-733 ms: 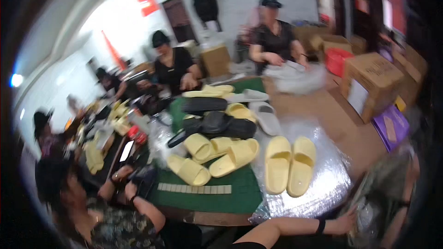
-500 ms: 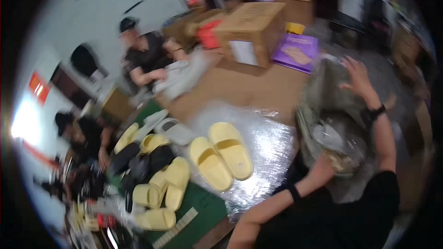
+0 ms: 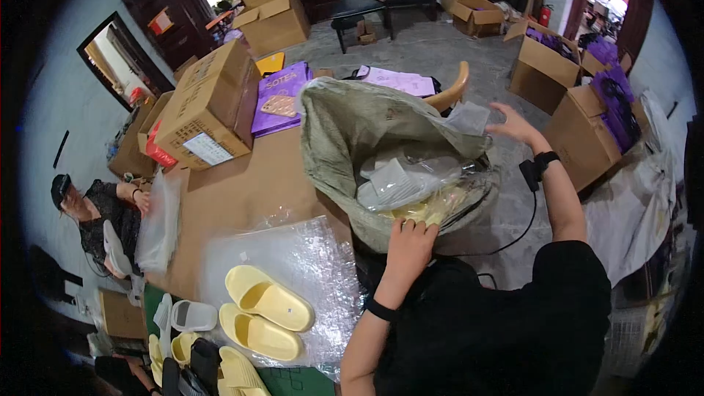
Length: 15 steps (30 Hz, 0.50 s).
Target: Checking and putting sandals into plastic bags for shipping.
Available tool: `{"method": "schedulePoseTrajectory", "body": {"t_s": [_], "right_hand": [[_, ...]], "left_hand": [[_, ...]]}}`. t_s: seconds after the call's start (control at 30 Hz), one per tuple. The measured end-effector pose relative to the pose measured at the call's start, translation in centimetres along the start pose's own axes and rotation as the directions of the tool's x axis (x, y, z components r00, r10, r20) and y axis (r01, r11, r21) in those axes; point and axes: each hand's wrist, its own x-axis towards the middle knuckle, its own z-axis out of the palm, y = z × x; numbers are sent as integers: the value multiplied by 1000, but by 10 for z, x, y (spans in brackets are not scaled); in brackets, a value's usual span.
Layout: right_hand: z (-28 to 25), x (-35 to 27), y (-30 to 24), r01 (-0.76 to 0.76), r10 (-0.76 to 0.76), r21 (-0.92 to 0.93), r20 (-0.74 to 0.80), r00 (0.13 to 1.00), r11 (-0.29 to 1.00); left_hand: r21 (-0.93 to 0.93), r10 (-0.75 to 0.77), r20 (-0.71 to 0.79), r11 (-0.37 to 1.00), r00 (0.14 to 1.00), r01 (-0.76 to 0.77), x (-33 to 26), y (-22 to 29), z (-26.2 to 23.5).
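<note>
A large grey-green woven sack (image 3: 334,154) stands gaping beside the table's right end. Inside it lie white slides (image 3: 400,183) and pale yellow slides (image 3: 429,209) in clear plastic bags. My left hand (image 3: 411,249) is closed over the sack's near rim, its fingers curled inward. At the far right side of the mouth, my right hand (image 3: 517,126) has its fingers apart, close to a translucent plastic flap (image 3: 468,117); whether they touch is unclear. A pair of yellow slides (image 3: 264,312) sits on a stack of clear plastic bags (image 3: 323,249) to the left.
On the table (image 3: 242,194) are a large carton (image 3: 209,106), purple bags (image 3: 282,99) and a phone (image 3: 280,105). More slides (image 3: 238,370) crowd the near left. A co-worker (image 3: 103,209) handles plastic at the far left. Open cartons (image 3: 579,128) stand right; a wooden chair arm (image 3: 451,92) rises behind the sack.
The view has swung right, bringing the sack nearer the middle. My right hand has come down along the sack's far right side; my left stays at the near rim.
</note>
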Motion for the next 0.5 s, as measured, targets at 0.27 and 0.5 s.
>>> {"method": "schedulePoseTrajectory", "body": {"t_s": [0.27,0.5], "right_hand": [[106,14,63,-115,202,-287,295,934,951],[75,66,43,-267,157,-387,-292,943,883]], "left_hand": [[55,22,48,998,999,-24,-6,4,-9],[77,-62,24,995,998,60,-12,-12,-30]]}}
